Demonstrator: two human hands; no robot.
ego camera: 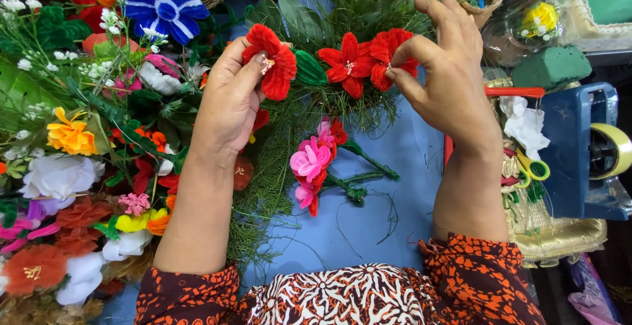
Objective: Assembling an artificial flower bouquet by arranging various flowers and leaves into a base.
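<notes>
Both hands pinching red fuzzy-wire flowers over the blue tabletop (pixel 395 160).

Left hand (pixel 230 101) closed on a red chenille flower (pixel 273 61) at its centre; right hand (pixel 447 75), wrist bent, thumb and forefinger nipping the right-hand red flower (pixel 388 52). Likely light, soft and bendable; best held at the core, not the petals. Green fern sprigs (pixel 276 160) beneath.

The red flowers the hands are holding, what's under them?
Under the red flowers lie feathery green sprigs, pink flowers and the blue table. The left hand and right hand pinch the flowers. Their stems are hidden.
</notes>
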